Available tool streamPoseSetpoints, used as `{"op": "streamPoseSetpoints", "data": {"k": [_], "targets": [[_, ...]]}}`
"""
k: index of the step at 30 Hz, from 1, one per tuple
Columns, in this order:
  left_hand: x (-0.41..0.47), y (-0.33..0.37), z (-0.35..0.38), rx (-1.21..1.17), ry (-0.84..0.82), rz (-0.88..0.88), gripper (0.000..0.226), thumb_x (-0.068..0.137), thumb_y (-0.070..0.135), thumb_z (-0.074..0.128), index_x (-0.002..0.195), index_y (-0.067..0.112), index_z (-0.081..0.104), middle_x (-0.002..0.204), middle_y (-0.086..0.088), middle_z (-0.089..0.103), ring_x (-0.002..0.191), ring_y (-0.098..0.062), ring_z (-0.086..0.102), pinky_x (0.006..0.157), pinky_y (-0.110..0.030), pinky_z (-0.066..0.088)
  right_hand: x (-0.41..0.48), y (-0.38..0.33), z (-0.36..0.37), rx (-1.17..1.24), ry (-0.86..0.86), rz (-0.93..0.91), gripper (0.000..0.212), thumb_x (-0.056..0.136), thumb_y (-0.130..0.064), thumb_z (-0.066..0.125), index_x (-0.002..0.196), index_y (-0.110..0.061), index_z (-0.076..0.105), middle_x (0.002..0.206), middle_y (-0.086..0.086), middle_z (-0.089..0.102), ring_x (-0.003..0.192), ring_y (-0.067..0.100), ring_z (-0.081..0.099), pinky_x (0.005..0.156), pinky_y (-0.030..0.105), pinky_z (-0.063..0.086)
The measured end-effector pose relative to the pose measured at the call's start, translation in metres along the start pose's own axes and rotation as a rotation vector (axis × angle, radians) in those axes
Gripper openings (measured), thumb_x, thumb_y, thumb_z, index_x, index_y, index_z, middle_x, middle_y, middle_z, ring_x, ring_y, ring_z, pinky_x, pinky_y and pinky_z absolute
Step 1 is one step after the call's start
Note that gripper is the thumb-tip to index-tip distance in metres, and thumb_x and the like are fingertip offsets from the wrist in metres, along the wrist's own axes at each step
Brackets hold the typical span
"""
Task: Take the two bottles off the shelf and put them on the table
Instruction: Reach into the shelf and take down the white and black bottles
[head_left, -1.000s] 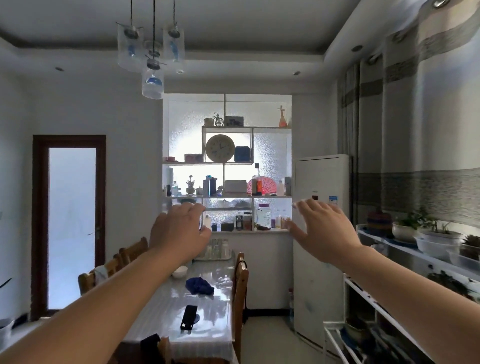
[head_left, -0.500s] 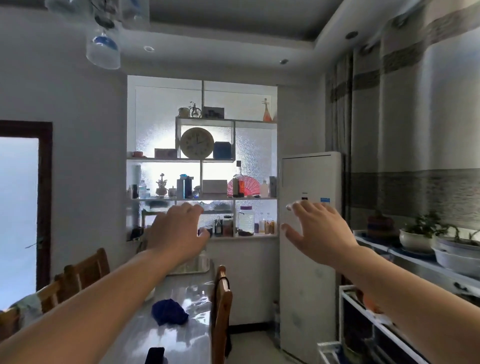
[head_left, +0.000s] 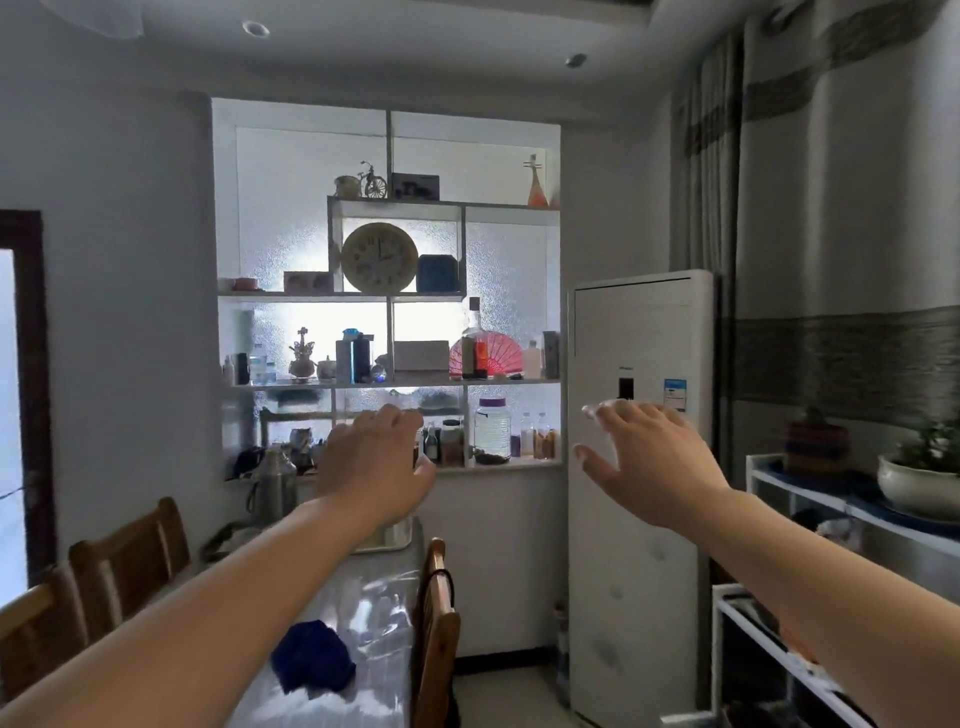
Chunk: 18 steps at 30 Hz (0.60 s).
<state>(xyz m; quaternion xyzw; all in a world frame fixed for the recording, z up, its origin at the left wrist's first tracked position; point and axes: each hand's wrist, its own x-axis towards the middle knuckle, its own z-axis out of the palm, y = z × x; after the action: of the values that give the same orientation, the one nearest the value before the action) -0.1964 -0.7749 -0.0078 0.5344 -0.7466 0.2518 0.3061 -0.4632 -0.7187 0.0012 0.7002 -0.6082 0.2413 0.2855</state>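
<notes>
the bottles are not yet singled out: several stand on the shelf (head_left: 395, 383) across the room, a tall one (head_left: 472, 338) by the red fan (head_left: 493, 356) and small ones (head_left: 535, 439) on the lowest tier. the shelf looms larger than a second ago, so the person has walked closer beside the table (head_left: 363, 613). the left hand (head_left: 371, 465) and right hand (head_left: 647, 460) reach ahead, spread and empty, well short of it; the approach seems underway.

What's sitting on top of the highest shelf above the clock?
Above the clock, the top shelf holds a small pot, a toy bicycle, a dark frame and an orange figurine. Anything behind the frame is hidden.
</notes>
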Motion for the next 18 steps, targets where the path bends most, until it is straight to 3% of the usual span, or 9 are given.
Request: {"op": "streamPoseSetpoints", "data": {"k": [12, 18], "targets": [[0.149, 0.05, 0.136, 0.027, 0.021, -0.1, 0.044, 0.083, 0.039, 0.045, 0.123, 0.02, 0.047, 0.124, -0.004, 0.053, 0.11, -0.025, 0.049, 0.086, -0.04, 0.039, 0.133, 0.139, 0.112, -0.005, 0.027, -0.063, 0.057, 0.09, -0.054, 0.036, 0.137, -0.022, 0.037, 0.139, 0.001, 0.048, 0.126, 0.022, 0.041, 0.105, 0.038, 0.027], [0.202, 0.059, 0.2, 0.07, 0.014, -0.149, 0.044, 0.082, 0.04, 0.046, 0.121, 0.018, 0.049, 0.124, -0.005, 0.054, 0.11, -0.025, 0.05, 0.089, -0.041, 0.04, 0.185, 0.182, 0.173, 0.118, -0.004, -0.013, 0.06, 0.09, -0.055, 0.036, 0.138, -0.02, 0.036, 0.141, 0.004, 0.046, 0.126, 0.024, 0.042, 0.103, 0.042, 0.031]]}}
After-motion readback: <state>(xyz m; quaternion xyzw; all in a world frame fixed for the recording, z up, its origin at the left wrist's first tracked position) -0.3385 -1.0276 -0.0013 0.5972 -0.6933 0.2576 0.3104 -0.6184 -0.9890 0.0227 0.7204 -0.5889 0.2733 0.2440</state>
